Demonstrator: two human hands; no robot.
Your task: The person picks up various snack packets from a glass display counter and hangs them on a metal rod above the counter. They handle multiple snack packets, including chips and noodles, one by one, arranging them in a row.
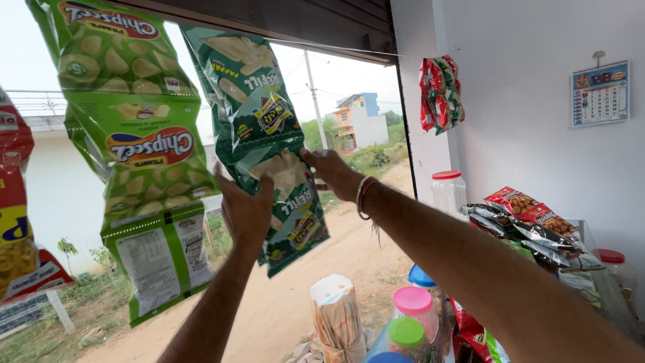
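Both hands up on dark green strip of chip packets (262, 128), hanging from bar at top of shop window. Left hand (246, 212) flat on front of lower packet, fingers bent round its left edge, pinching it. Right hand (330, 171) on right edge of same packet, fingers tucked behind, so grip there prob closed on packet but can't fully tell. Thread band on right wrist.

How far along: strip still hangs whole, upper packet joined to lower one, nothing torn off or taken down yet. Looks like early part of job, hands just got hold.

Left of grip: light green strip of chip packets (138, 148), then red packets (17, 202) at far edge. Right of grip, higher up: red and green packets (441, 94) on wall, calendar (600, 93) past that. Below grip: counter w/ clear jar, red lid (449, 191), heap of snack packets (527, 225), jars w/ pink lid (412, 300) & green lid (406, 331). Outside: sandy road, grass, houses, bright sky.
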